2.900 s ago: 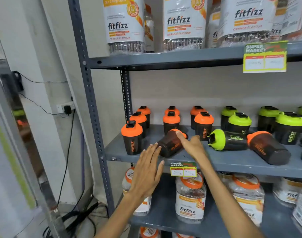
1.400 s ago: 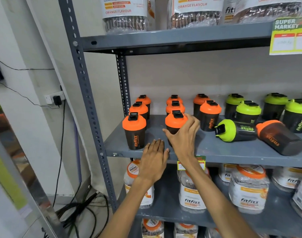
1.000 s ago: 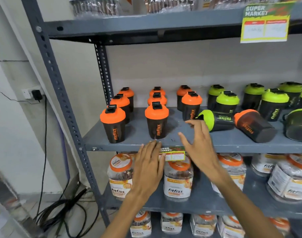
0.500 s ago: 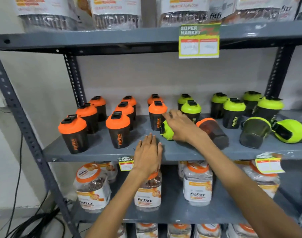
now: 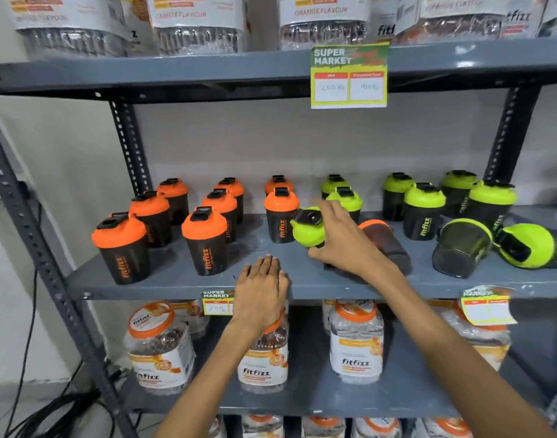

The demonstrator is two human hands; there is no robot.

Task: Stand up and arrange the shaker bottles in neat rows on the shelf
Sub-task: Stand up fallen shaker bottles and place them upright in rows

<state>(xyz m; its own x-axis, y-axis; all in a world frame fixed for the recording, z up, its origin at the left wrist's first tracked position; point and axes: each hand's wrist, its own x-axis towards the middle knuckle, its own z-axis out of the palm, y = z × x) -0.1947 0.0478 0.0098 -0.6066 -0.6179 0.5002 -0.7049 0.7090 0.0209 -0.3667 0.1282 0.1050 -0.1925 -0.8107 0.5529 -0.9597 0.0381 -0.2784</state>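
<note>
On the grey middle shelf [image 5: 163,281] several orange-lidded shaker bottles [image 5: 120,246] stand upright in rows at the left, and several green-lidded ones [image 5: 424,210] stand at the back right. My right hand [image 5: 340,238] grips a green-lidded shaker bottle [image 5: 307,227] that lies on its side, lid pointing left. Just behind my wrist an orange-lidded shaker [image 5: 386,240] lies tipped over. Farther right a lidless dark cup [image 5: 460,246] and another green-lidded shaker [image 5: 530,248] also lie on their sides. My left hand [image 5: 261,289] rests flat, fingers together, on the shelf's front edge.
Fitfizz jars [image 5: 356,339] fill the shelf below, and more packs [image 5: 321,20] stand on the upper shelf. Price tags [image 5: 350,77] hang from the shelf edges. A perforated upright [image 5: 33,235] frames the left side, with cables [image 5: 59,409] on the floor.
The fallen orange shaker now stands upright in the front row. My view shifted right, and my right hand moved onto the lying green-lidded shaker and closed around it. My left hand stayed on the shelf edge.
</note>
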